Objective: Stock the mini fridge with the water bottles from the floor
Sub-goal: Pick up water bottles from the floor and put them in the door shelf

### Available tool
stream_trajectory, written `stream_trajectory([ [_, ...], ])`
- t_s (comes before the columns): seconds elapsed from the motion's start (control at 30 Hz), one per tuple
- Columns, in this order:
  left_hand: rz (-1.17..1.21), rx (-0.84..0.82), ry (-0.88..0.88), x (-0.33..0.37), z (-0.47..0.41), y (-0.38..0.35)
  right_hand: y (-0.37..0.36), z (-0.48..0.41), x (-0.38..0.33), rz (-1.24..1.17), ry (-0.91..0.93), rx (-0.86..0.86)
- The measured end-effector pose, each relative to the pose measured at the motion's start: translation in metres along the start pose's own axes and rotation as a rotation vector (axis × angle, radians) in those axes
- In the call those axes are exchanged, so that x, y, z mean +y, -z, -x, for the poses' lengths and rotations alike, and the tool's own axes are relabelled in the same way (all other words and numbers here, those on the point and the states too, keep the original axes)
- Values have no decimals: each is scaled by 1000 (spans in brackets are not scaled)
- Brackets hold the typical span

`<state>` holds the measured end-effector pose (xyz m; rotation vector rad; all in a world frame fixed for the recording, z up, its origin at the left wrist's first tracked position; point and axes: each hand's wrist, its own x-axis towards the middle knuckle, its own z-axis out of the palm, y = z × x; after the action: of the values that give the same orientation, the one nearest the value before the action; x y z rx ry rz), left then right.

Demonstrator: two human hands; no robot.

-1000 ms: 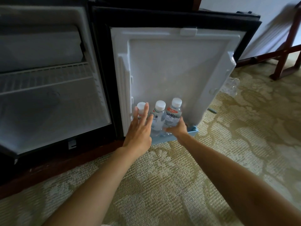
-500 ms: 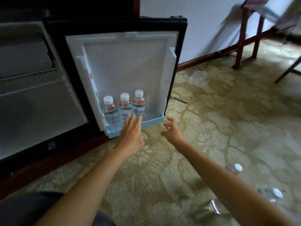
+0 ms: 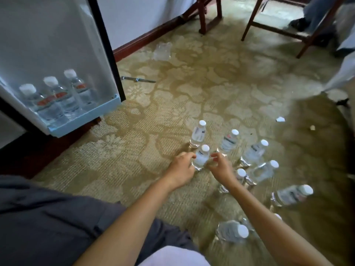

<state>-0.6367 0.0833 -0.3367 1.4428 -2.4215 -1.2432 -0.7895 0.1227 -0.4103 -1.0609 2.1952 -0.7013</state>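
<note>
Several clear water bottles with white caps stand or lean on the patterned carpet at centre right. The nearest one (image 3: 201,159) stands upright between my hands. My left hand (image 3: 180,169) is at its left side, fingertips at the bottle's edge. My right hand (image 3: 221,167) hovers at its right side with curled fingers, a small gap showing. Neither hand has lifted it. Another bottle (image 3: 198,134) stands just behind it. The open fridge door (image 3: 57,45) is at the upper left; three bottles (image 3: 57,95) stand in its light blue bottom shelf (image 3: 82,120).
A metal pen-like rod (image 3: 137,79) and crumpled clear plastic (image 3: 162,51) lie on the carpet near the wall. Wooden chair legs (image 3: 269,27) and another person's leg (image 3: 315,12) are at the back right. Paper scraps (image 3: 280,119) lie at right. My knee in dark cloth (image 3: 48,217) is lower left.
The view has swung right and down from the fridge door to the floor. Both hands left the door shelf and now flank a standing bottle on the carpet.
</note>
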Motion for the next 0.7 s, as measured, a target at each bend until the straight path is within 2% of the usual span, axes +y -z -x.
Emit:
stream_trajectory([
  [0.1, -30, -110, -32, 9, 11, -33, 5, 18, 42, 143, -48, 65],
  [0.27, -97, -223, -42, 10, 18, -53, 8, 22, 83, 124, -172, 188],
  [0.43, -152, -232, -15, 13, 10, -52, 12, 5, 88, 210, -242, 113],
  [0.53, -154, -223, 4, 17, 6, -54, 15, -2, 86, 303, -232, 123],
  [0.7, -128, -199, 24, 13, 4, -60, 11, -1, 85, 335, -155, 12],
])
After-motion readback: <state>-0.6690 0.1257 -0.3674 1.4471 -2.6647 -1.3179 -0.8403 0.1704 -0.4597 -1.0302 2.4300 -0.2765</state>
